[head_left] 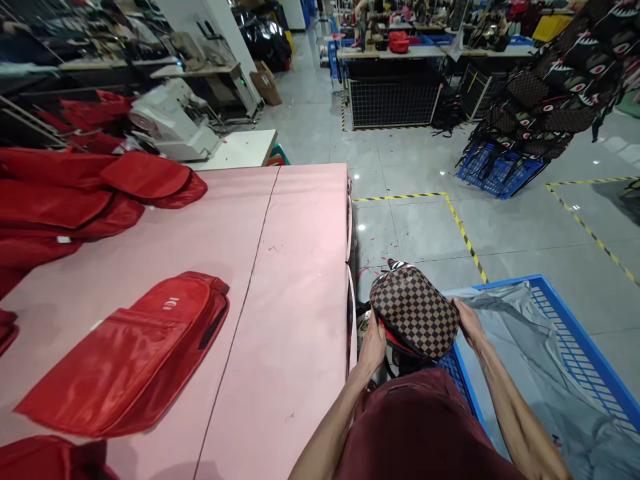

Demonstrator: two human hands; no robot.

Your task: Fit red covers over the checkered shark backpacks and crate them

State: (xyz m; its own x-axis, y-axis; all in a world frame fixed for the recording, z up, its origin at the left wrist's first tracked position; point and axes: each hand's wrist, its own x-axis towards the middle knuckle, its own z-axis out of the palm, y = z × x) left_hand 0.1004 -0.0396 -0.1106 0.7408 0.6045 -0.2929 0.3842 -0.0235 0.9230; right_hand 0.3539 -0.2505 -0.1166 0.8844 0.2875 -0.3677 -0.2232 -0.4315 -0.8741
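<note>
You have the checkered bag [415, 310], brown and tan with a striped bit at its far end and red showing underneath, held up off the floor between the pink tabletop [290, 280] and the blue crate [585, 333], just in front of your lap. Your left hand [373, 343] clasps its near left side, fingers wrapped under the edge and closed against the fabric. Your right hand [467, 323] presses on its right side, fingers curled around the rim and gripping it too. The crate at your right is lined with a grey plastic sheet [525, 360]. On the tabletop, well apart from the bag, a flat red bag [135, 353] lies to your left, and more red bags [85, 193] are piled at the far left edge. Beyond them stands a white sewing machine [173, 120]. Across the tiled floor, a heap of dark patterned bags [565, 80] rises over another blue crate.
</note>
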